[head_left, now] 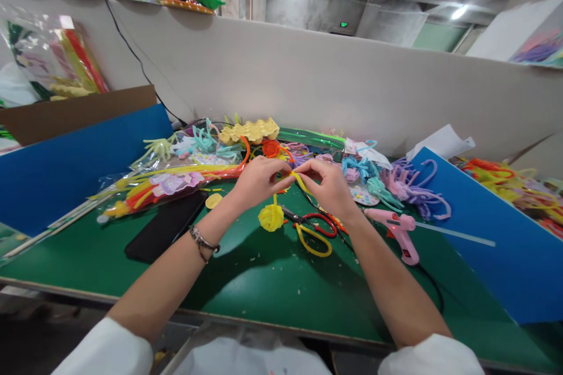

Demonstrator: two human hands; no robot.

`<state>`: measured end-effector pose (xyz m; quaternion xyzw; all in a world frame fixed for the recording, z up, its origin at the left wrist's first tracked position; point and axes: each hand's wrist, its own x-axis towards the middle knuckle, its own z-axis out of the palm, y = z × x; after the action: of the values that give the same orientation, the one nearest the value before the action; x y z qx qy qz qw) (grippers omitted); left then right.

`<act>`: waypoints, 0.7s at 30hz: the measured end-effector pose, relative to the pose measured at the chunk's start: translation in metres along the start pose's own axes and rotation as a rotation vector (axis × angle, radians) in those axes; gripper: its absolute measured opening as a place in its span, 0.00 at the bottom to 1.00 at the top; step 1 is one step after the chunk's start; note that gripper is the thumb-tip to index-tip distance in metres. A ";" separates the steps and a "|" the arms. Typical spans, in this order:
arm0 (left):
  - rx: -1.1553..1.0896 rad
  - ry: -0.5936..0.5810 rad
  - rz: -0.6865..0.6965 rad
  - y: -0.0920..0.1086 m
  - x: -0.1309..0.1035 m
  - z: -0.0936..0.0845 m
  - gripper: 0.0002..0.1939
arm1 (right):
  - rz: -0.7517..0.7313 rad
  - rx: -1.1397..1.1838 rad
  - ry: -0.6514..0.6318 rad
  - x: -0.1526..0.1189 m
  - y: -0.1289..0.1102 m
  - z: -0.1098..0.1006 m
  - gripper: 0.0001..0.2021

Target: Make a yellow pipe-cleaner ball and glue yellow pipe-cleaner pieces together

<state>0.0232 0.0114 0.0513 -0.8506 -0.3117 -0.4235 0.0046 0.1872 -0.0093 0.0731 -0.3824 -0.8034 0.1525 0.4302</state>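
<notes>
Both my hands meet above the middle of the green table, fingertips pinched around a yellow pipe cleaner (303, 183). My left hand (263, 179) grips it from the left, and my right hand (326, 183) from the right, close together. A round yellow ball (271, 218) hangs on a short yellow stem below my left fingers. Beneath and behind my hands lie scissors (314, 238) with one red and one yellow handle loop. An orange-red pipe cleaner coil (270, 147) sits just beyond my hands.
A pink glue gun (398, 228) with a clear stick lies right on the green table (264, 287). Left are a black phone-like slab (165, 228) and a bag of pipe cleaners (153, 190). Blue panels (79, 158) flank both sides. A yellow egg carton (250, 130) stands behind.
</notes>
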 end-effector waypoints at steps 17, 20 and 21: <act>-0.887 -0.211 -0.689 0.009 0.010 0.000 0.15 | -0.499 -0.279 0.114 -0.001 0.009 0.006 0.04; -0.909 -0.246 -0.692 0.008 0.009 0.001 0.16 | -0.516 -0.287 0.115 -0.001 0.007 0.005 0.04; -0.892 -0.223 -0.687 0.008 0.008 0.001 0.15 | -0.499 -0.279 0.121 -0.001 0.007 0.005 0.04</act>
<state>0.0323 0.0094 0.0585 -0.6595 -0.3600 -0.3987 -0.5258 0.1870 -0.0052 0.0654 -0.2369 -0.8587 -0.0928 0.4448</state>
